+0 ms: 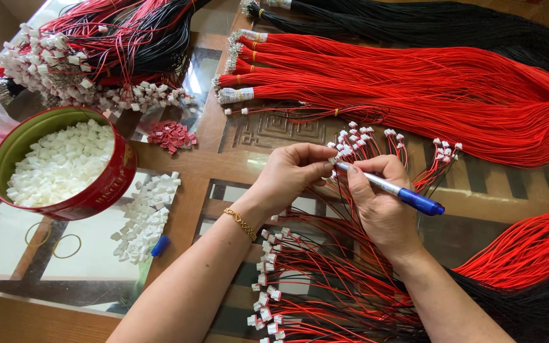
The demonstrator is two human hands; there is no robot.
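Note:
My left hand (290, 170), with a gold bracelet on its wrist, pinches a small white connector at the end of thin red and black wires. My right hand (379, 200) holds a blue and silver pen (392, 189), whose tip meets the connector between my left fingertips. Just beyond my fingers lies a fan of wired white connectors (357, 140). More finished leads with white connectors (274, 298) spread out under my forearms.
A red tin (106, 187) full of white plastic housings stands at the left, with a loose pile of housings (144, 216) and a blue pen cap (160, 245) beside it. Small red pieces (171, 135), red wire bundles (427, 89), black bundles (427, 22) and rubber bands (65, 246) lie around.

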